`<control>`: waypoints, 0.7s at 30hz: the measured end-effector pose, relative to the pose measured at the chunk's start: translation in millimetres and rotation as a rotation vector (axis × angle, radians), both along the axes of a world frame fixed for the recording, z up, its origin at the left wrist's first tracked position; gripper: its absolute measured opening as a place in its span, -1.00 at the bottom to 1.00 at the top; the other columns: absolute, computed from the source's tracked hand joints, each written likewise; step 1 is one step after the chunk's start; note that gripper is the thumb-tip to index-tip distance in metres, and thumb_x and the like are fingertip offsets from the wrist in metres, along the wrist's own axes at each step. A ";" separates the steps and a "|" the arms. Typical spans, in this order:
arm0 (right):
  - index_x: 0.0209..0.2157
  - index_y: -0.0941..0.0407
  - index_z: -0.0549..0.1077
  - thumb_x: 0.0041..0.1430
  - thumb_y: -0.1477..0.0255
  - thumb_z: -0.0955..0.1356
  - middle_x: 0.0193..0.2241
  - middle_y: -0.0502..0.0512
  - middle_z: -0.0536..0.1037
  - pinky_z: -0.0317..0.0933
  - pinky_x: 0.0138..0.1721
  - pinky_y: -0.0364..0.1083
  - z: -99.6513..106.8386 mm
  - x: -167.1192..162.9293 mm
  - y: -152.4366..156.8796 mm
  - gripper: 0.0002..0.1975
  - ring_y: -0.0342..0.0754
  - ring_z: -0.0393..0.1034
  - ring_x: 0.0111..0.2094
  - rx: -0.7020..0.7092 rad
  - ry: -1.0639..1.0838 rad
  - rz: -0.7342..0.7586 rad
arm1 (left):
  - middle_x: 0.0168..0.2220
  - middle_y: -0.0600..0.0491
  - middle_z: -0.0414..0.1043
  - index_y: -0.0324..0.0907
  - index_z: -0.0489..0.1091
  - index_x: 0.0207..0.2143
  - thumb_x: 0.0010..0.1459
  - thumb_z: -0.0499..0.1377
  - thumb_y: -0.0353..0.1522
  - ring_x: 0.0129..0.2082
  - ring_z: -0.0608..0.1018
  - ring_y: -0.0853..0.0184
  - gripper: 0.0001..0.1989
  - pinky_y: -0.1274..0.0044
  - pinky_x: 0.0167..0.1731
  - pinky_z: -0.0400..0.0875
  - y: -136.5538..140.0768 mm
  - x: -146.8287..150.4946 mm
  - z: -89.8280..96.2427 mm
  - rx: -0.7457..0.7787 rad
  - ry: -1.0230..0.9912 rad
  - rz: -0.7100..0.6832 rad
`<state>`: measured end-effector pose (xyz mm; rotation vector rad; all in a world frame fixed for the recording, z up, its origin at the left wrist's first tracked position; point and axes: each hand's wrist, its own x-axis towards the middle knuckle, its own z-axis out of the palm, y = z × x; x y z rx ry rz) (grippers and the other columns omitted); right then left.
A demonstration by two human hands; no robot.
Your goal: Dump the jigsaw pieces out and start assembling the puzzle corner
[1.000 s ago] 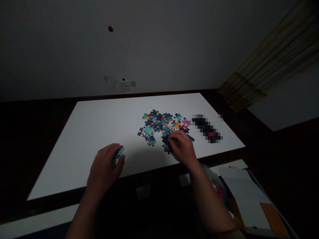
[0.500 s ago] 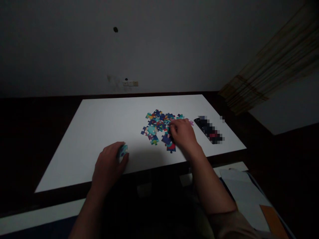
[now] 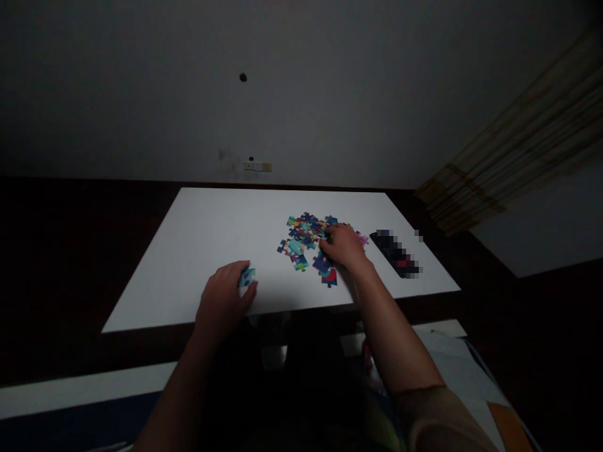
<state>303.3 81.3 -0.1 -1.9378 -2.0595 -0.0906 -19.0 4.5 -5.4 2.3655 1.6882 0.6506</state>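
A loose pile of colourful jigsaw puzzle pieces lies on the white table, right of its middle. My left hand rests near the front edge, its thumb and fingers around a light blue puzzle piece with dark spots. At the right side of the pile is my right hand, its fingers bent down over the pieces and its thumb apart from them; the fingertips are partly hidden. Just below it lies a piece with a red shape. A pink piece shows behind the right hand.
A dark, blurred-out flat object lies on the table right of my right hand. Below the front edge at right are pale sheets and an orange item. A wall with sockets stands behind; a curtain hangs at right.
The view has shifted a little, so the table sits differently in it. My right hand has shifted slightly over the pile, its fingers more spread. My left hand keeps its puzzle piece.
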 end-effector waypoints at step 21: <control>-0.16 -0.02 0.52 0.17 0.49 0.35 -0.11 0.09 0.56 0.43 -0.08 0.02 -35.0 -97.0 -90.1 -0.78 0.00 0.48 -0.12 0.356 0.425 0.631 | 0.05 -0.02 0.40 -0.10 0.39 -0.05 0.21 0.04 -0.37 0.07 0.40 0.17 -0.72 0.24 0.08 0.28 -49.4 -29.4 -12.3 0.135 0.003 -0.049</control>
